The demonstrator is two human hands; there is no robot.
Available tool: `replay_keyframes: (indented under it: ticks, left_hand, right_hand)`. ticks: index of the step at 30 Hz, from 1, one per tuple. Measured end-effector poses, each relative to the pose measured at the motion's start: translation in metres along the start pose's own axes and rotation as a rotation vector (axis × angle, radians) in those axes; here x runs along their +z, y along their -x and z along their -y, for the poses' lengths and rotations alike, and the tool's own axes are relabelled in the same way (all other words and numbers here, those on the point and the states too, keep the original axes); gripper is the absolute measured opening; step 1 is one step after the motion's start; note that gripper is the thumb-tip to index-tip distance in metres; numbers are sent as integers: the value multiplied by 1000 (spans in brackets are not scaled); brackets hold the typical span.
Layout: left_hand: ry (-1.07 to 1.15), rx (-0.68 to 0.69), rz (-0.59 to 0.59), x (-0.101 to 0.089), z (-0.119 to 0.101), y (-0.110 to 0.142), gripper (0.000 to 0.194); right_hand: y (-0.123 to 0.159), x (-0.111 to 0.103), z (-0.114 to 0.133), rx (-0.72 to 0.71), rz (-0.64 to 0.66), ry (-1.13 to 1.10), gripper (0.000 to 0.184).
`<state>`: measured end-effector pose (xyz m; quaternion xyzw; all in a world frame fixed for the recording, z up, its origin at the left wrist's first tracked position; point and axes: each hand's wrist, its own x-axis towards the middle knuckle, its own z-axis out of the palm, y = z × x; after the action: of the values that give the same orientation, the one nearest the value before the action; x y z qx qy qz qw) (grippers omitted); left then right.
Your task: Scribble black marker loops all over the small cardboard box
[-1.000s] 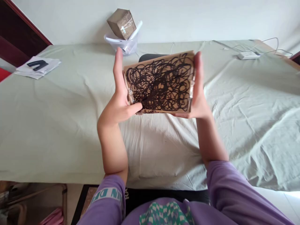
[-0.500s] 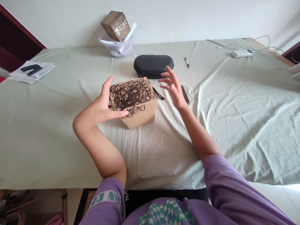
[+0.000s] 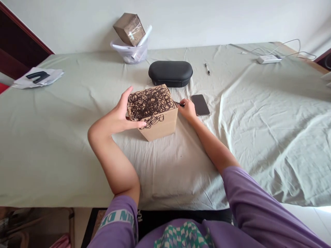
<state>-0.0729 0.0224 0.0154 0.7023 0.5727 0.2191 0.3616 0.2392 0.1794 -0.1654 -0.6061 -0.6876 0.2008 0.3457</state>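
Observation:
A brown cardboard box [image 3: 161, 125] stands on the cloth-covered table, its top covered in black looping scribbles that spill onto the upper front side. My left hand [image 3: 122, 115] grips the box's left end, thumb and fingers spread around its edges. Just right of the box, my right hand [image 3: 187, 109] has its fingers closed on a black marker pen [image 3: 179, 104], whose left end is close to the box's side. A dark phone [image 3: 200, 105] lies flat beside my right hand.
Behind the box sits a black zip case [image 3: 170, 72]. Farther back are a small pen [image 3: 207, 69], a clear tub [image 3: 131, 53] holding another cardboard box [image 3: 129, 29], and a white power strip [image 3: 269, 59]. A black stapler [image 3: 38, 76] rests on papers at left.
My right hand has come down from the air and closed on the marker beside the box. My left hand still holds the box, which appears slightly farther right in view.

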Motion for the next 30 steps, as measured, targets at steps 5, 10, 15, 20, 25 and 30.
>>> replay_keyframes:
  ticks: [5,10,15,20,25,30]
  left_hand:
    - [-32,11,-15,1,12,-8,146]
    - [-6,67,-20,0,26,-13,143]
    - [-3,69,-13,1,20,-9,144]
    - [4,44,-22,2,13,-7,145]
    - [-95,88,-18,5,8,-5,149]
    - [-157,120,-35,13,0,1,146]
  right_hand:
    - [-6,-15,-6,-8,-160,-173,24]
    - [5,-21,13,-105,-208,-629,52]
    - [-8,-42,32,-132,-407,-810,63]
    - [-26,-89,29,-227,-581,-923,60]
    - [12,-132,78,-236,-279,-1016,74]
    - [64,-118,140,-394,-175,-992,42]
